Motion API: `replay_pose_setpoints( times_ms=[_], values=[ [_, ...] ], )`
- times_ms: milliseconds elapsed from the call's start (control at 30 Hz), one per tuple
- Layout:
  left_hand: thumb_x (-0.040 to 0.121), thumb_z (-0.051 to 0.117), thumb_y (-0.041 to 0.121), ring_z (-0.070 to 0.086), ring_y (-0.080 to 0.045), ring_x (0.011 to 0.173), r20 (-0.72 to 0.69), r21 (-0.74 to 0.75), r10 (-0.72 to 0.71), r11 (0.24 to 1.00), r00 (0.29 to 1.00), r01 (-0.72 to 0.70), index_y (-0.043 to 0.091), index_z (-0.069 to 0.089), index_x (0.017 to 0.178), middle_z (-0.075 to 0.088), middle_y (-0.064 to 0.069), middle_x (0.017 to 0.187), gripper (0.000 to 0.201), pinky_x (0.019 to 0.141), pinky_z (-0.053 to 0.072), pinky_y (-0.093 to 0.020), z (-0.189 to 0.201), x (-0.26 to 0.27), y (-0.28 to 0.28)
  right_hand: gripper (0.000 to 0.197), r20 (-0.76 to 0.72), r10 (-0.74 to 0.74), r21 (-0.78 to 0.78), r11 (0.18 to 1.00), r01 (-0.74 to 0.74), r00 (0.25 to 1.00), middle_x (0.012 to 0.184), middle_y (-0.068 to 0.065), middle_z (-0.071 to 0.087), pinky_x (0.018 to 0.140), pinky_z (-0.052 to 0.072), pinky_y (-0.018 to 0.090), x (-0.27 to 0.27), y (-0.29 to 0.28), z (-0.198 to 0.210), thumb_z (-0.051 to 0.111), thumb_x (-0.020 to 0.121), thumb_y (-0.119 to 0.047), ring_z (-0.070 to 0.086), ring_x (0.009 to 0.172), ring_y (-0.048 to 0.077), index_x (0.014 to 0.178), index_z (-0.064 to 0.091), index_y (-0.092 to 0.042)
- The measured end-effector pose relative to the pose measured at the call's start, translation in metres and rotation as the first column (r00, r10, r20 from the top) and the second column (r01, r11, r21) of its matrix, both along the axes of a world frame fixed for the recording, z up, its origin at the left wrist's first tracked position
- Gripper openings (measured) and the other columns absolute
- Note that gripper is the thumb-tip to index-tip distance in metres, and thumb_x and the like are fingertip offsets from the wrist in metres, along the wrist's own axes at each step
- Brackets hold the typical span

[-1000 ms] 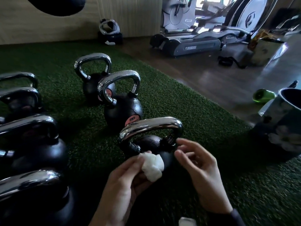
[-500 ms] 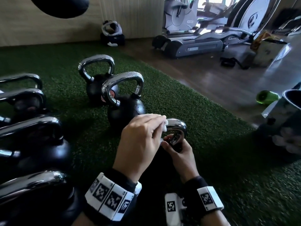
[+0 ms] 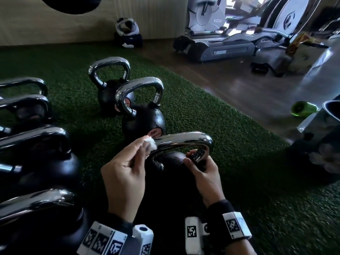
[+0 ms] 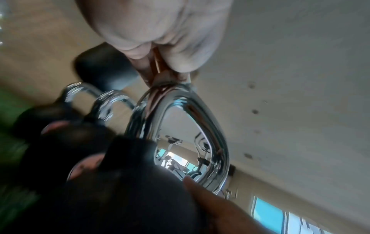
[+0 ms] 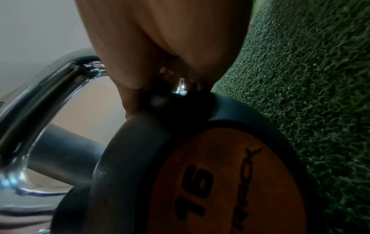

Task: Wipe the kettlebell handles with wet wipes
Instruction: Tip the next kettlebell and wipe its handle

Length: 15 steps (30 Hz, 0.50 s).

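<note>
A black kettlebell (image 3: 173,162) with a chrome handle (image 3: 184,140) stands on the green turf in front of me. My left hand (image 3: 128,162) pinches a white wet wipe (image 3: 150,143) against the left end of that handle. My right hand (image 3: 202,172) grips the handle's right upright just above the ball. In the left wrist view the chrome handle (image 4: 180,126) loops below the fingers. The right wrist view shows the kettlebell's orange label (image 5: 230,182) marked 16 and the handle (image 5: 40,102) curving away to the left.
Two more kettlebells (image 3: 143,115) (image 3: 110,85) stand behind in a row. Several others (image 3: 36,153) line the left edge. A dark bin (image 3: 331,129) and a green bottle (image 3: 303,108) sit at the right. Exercise machines (image 3: 230,39) stand on the wood floor beyond the turf.
My left hand brought the wipe onto the handle, then slid it from the right part to the left end. My right hand took hold of the right upright and stays there.
</note>
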State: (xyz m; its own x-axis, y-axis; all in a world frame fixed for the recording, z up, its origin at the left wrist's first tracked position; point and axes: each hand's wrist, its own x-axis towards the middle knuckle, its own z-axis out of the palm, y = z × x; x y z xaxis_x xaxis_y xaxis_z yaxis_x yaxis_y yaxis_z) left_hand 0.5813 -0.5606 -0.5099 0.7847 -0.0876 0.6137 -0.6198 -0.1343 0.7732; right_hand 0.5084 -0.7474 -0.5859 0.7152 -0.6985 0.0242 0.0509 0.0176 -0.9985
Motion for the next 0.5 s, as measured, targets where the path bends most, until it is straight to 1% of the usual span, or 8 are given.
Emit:
replay_pose_setpoints(
  times_ms=[67, 100, 200, 267, 333, 400, 433, 500],
  values=[
    [0.097, 0.065, 0.026, 0.075, -0.004, 0.1, -0.167, -0.14, 0.001, 0.99, 0.986, -0.025, 0.016, 0.076, 0.115, 0.078, 0.007, 0.105, 0.023, 0.095, 0.057, -0.023, -0.014, -0.002, 0.002, 0.02, -0.005, -0.006, 0.003, 1.0, 0.006, 1.0, 0.103, 0.007, 0.079, 0.099, 0.057, 0.057, 0.0, 0.0, 0.0, 0.084, 0.086, -0.022, 0.075, 0.103, 0.029, 0.105, 0.076, -0.022],
    [0.096, 0.065, 0.025, 0.074, -0.004, 0.101, -0.208, -0.181, -0.001, 0.983, 0.978, -0.037, 0.016, 0.075, 0.117, 0.078, 0.005, 0.106, 0.025, 0.096, 0.057, -0.024, -0.018, -0.005, 0.002, 0.019, -0.005, -0.007, 0.007, 1.0, 0.007, 1.0, 0.103, 0.008, 0.079, 0.099, 0.057, 0.058, -0.001, 0.0, 0.0, 0.084, 0.086, -0.022, 0.075, 0.103, 0.03, 0.104, 0.076, -0.022],
    [0.094, 0.066, 0.017, 0.074, -0.003, 0.1, -0.225, -0.262, 0.007, 0.963, 0.974, -0.068, 0.012, 0.071, 0.119, 0.077, 0.007, 0.107, 0.025, 0.091, 0.057, -0.017, -0.025, -0.015, -0.001, 0.02, -0.01, -0.002, 0.008, 1.0, 0.002, 1.0, 0.103, 0.008, 0.079, 0.098, 0.057, 0.057, -0.002, 0.0, 0.003, 0.084, 0.086, -0.023, 0.075, 0.102, 0.03, 0.104, 0.076, -0.022],
    [0.094, 0.066, 0.018, 0.075, -0.004, 0.099, -0.308, -0.355, -0.023, 0.93, 0.951, -0.093, 0.022, 0.075, 0.111, 0.079, 0.012, 0.102, 0.02, 0.091, 0.057, -0.019, -0.037, -0.015, -0.005, 0.02, -0.019, -0.005, -0.002, 1.0, 0.005, 1.0, 0.103, 0.007, 0.079, 0.098, 0.057, 0.056, -0.003, 0.0, 0.004, 0.084, 0.086, -0.024, 0.075, 0.102, 0.029, 0.104, 0.076, -0.022],
    [0.095, 0.067, 0.022, 0.074, -0.006, 0.102, -0.454, -0.453, -0.092, 0.88, 0.886, -0.14, 0.035, 0.081, 0.099, 0.079, 0.014, 0.101, 0.02, 0.094, 0.056, -0.025, -0.05, -0.015, -0.009, 0.019, -0.018, -0.006, -0.001, 1.0, 0.006, 1.0, 0.103, 0.008, 0.079, 0.098, 0.058, 0.056, -0.003, 0.002, 0.006, 0.083, 0.086, -0.022, 0.075, 0.102, 0.029, 0.104, 0.076, -0.022],
    [0.097, 0.066, 0.016, 0.072, 0.002, 0.1, -0.524, -0.443, -0.105, 0.881, 0.845, -0.165, 0.042, 0.082, 0.088, 0.078, 0.02, 0.095, 0.032, 0.089, 0.053, -0.014, -0.057, -0.02, -0.01, 0.019, -0.01, -0.008, 0.007, 1.0, 0.008, 1.0, 0.103, 0.008, 0.079, 0.098, 0.058, 0.056, -0.004, 0.003, 0.008, 0.083, 0.087, -0.018, 0.075, 0.102, 0.029, 0.104, 0.076, -0.021],
    [0.098, 0.064, 0.012, 0.071, 0.006, 0.099, -0.533, -0.427, -0.116, 0.892, 0.838, -0.148, 0.038, 0.082, 0.089, 0.077, 0.024, 0.093, 0.033, 0.085, 0.051, -0.007, -0.057, -0.024, -0.01, 0.019, -0.013, -0.012, 0.004, 1.0, 0.012, 1.0, 0.102, 0.007, 0.079, 0.098, 0.058, 0.055, -0.003, 0.004, 0.009, 0.082, 0.087, -0.017, 0.075, 0.102, 0.028, 0.105, 0.076, -0.021],
    [0.097, 0.064, 0.015, 0.07, 0.007, 0.101, -0.531, -0.454, -0.192, 0.887, 0.825, -0.085, 0.022, 0.079, 0.107, 0.078, 0.022, 0.097, 0.019, 0.083, 0.049, -0.004, -0.058, -0.032, -0.01, 0.02, -0.031, -0.018, -0.005, 1.0, 0.018, 0.999, 0.101, 0.006, 0.08, 0.098, 0.058, 0.055, -0.004, 0.004, 0.011, 0.082, 0.087, -0.016, 0.076, 0.099, 0.025, 0.105, 0.075, -0.02]
  ],
)
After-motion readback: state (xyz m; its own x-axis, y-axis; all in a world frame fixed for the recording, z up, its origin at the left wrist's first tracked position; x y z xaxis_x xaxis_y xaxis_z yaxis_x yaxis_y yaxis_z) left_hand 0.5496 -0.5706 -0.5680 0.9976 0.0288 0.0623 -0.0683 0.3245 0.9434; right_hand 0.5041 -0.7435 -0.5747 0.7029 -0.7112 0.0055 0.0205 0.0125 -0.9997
